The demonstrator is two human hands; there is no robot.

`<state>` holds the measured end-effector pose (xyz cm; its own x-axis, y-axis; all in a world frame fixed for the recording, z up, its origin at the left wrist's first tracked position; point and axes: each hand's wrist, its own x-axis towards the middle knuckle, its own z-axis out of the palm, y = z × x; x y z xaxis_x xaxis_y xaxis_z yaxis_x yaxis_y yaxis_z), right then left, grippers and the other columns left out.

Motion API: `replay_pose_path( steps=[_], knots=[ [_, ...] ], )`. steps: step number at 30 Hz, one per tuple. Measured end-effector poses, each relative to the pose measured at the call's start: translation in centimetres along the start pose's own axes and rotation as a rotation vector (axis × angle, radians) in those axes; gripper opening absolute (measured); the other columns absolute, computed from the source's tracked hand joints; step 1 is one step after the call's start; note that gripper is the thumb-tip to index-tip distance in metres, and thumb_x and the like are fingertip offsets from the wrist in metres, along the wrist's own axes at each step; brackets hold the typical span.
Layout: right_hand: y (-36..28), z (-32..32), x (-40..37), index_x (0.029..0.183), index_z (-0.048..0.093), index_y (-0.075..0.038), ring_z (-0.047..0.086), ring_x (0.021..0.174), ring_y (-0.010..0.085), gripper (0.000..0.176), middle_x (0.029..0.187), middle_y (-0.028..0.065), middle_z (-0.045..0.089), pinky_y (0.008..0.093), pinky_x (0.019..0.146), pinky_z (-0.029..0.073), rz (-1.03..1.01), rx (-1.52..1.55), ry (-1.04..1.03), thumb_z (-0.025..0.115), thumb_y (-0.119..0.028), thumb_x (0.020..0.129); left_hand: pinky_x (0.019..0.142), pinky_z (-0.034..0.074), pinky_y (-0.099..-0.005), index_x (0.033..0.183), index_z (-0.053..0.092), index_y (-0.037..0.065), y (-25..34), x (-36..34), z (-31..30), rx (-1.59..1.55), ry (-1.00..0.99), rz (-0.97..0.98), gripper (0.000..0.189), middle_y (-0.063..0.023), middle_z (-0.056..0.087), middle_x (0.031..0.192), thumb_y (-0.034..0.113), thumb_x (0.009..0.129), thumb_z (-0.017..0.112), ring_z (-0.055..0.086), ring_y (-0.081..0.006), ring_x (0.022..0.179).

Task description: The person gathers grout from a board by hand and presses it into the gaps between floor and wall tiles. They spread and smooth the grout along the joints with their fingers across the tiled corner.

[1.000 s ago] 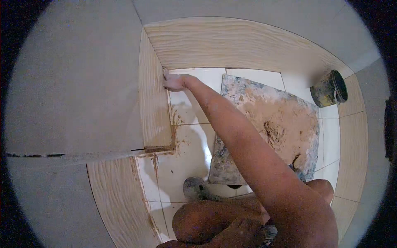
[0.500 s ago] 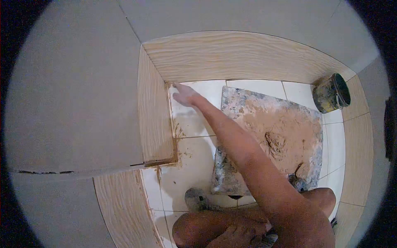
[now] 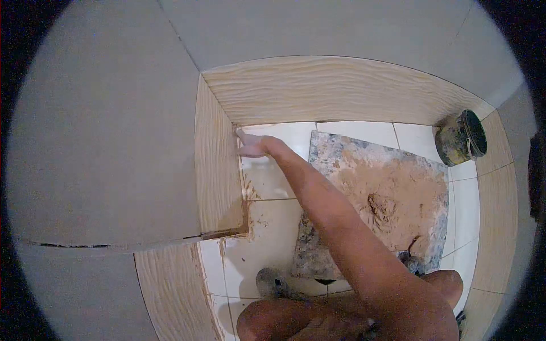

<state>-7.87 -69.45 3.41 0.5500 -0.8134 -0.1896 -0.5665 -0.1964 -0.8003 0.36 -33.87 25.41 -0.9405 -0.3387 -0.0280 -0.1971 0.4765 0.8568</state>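
Note:
My right hand (image 3: pixel 250 146) reaches into the far left corner, its arm stretched across the floor from the lower right. The fingers are apart and touch the foot of the wavy beige wall tile (image 3: pixel 219 165); I see nothing held in them. Brown mortar smears (image 3: pixel 248 190) run along the joint between that tile and the white floor tile (image 3: pixel 273 176). Under and beside my arm lies a stained board (image 3: pixel 344 145) spread with brown mortar (image 3: pixel 392 182). My left hand cannot be made out; my bent legs (image 3: pixel 273 318) fill the bottom of the view.
A mortar-stained bucket (image 3: pixel 453 140) stands in the far right corner. Low beige tiles (image 3: pixel 341 85) line the back wall beneath a grey wall (image 3: pixel 341 28). A dusty grey rounded thing (image 3: pixel 270 282) is by my leg. A dark tool-like thing (image 3: pixel 410 261) lies at the board's near edge.
My right hand has turned and shifted slightly; its fingers now reach against the left wall tile. The whole view has moved a little, so everything sits lower in it.

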Motion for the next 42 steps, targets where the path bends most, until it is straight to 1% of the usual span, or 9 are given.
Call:
replay_pose_path(
  steps=[7,14,17,19,26,28,29,38,42],
  knots=[
    [2.6,0.3,0.5,0.137,0.027,-0.001,0.055,0.108,0.0385,0.067,0.113,0.0265,0.058,0.042,0.092,0.043,0.031,-0.1,0.369,0.054,-0.027,0.081,0.084,0.045,-0.0442,0.11,0.059,0.004,-0.2,0.7,-0.1,0.022,-0.013,-0.007,0.026,-0.0147,0.06,0.1,0.016,0.09,0.046,0.056,-0.0263,0.099],
    [-0.1,0.7,2.0,0.139,0.02,0.0,0.058,0.1,0.0384,0.074,0.108,0.0255,0.06,0.0437,0.087,0.046,0.106,-0.339,0.155,0.054,-0.028,0.08,0.084,0.045,-0.0441,0.11,0.058,0.004,-0.4,0.7,-0.1,0.018,-0.025,-0.009,0.026,-0.0149,0.059,0.1,0.016,0.09,0.047,0.056,-0.0265,0.098],
    [0.9,1.0,3.4,0.135,0.031,0.003,0.06,0.098,0.0379,0.073,0.105,0.0265,0.061,0.0423,0.084,0.048,0.069,-0.404,0.086,0.059,-0.03,0.076,0.084,0.045,-0.0441,0.109,0.058,0.004,-0.5,0.8,0.0,0.019,-0.03,-0.006,0.026,-0.0149,0.059,0.1,0.017,0.09,0.047,0.056,-0.0267,0.098],
    [1.4,0.7,4.3,0.095,0.064,0.001,0.064,0.084,0.0355,0.039,0.091,0.0199,0.066,0.0463,0.073,0.05,0.0,-0.439,0.003,0.062,-0.028,0.068,0.084,0.045,-0.0441,0.109,0.058,0.004,-0.4,0.8,0.2,0.011,-0.025,-0.002,0.026,-0.015,0.059,0.099,0.017,0.09,0.047,0.056,-0.0267,0.098],
    [1.2,0.1,4.0,0.104,0.06,0.002,0.062,0.084,0.0346,0.049,0.099,0.0201,0.065,0.0458,0.075,0.049,-0.028,-0.389,-0.206,0.063,-0.033,0.071,0.083,0.045,-0.0441,0.109,0.058,0.004,-0.4,1.2,0.1,0.048,-0.042,0.003,0.026,-0.0151,0.059,0.099,0.017,0.09,0.047,0.056,-0.027,0.097],
    [-3.7,-1.5,-1.7,0.131,0.026,0.013,0.061,0.095,0.0329,0.091,0.107,0.0302,0.059,0.0424,0.079,0.049,0.077,-0.218,-0.289,0.071,-0.034,0.068,0.083,0.045,-0.0441,0.109,0.058,0.004,-0.5,1.3,0.1,0.058,-0.047,0.005,0.026,-0.0151,0.059,0.099,0.017,0.089,0.047,0.056,-0.0271,0.097],
    [3.9,3.7,3.8,0.135,0.008,0.015,0.06,0.097,0.0332,0.103,0.109,0.0322,0.057,0.0417,0.08,0.049,-0.032,-0.198,-0.223,0.07,-0.036,0.071,0.083,0.045,-0.0441,0.109,0.058,0.004,-0.4,1.4,0.2,0.061,-0.051,0.006,0.026,-0.0151,0.059,0.099,0.017,0.089,0.047,0.056,-0.0271,0.097],
    [3.5,0.5,-0.9,0.137,0.031,-0.002,0.059,0.102,0.0331,0.078,0.111,0.0245,0.06,0.0409,0.088,0.047,-0.334,-0.31,-0.261,0.065,-0.032,0.074,0.083,0.045,-0.0441,0.109,0.058,0.004,-0.5,1.5,0.6,0.102,-0.069,0.029,0.026,-0.0153,0.059,0.098,0.018,0.089,0.048,0.056,-0.0275,0.096],
    [-0.5,-3.5,-2.1,0.132,0.04,-0.009,0.06,0.097,0.035,0.066,0.109,0.0187,0.062,0.0447,0.083,0.048,0.018,-0.532,0.076,0.064,-0.026,0.073,0.083,0.046,-0.0441,0.109,0.058,0.004,-0.4,1.2,0.7,0.094,-0.066,0.034,0.027,-0.0154,0.058,0.098,0.018,0.089,0.048,0.056,-0.0276,0.096]
  ],
)
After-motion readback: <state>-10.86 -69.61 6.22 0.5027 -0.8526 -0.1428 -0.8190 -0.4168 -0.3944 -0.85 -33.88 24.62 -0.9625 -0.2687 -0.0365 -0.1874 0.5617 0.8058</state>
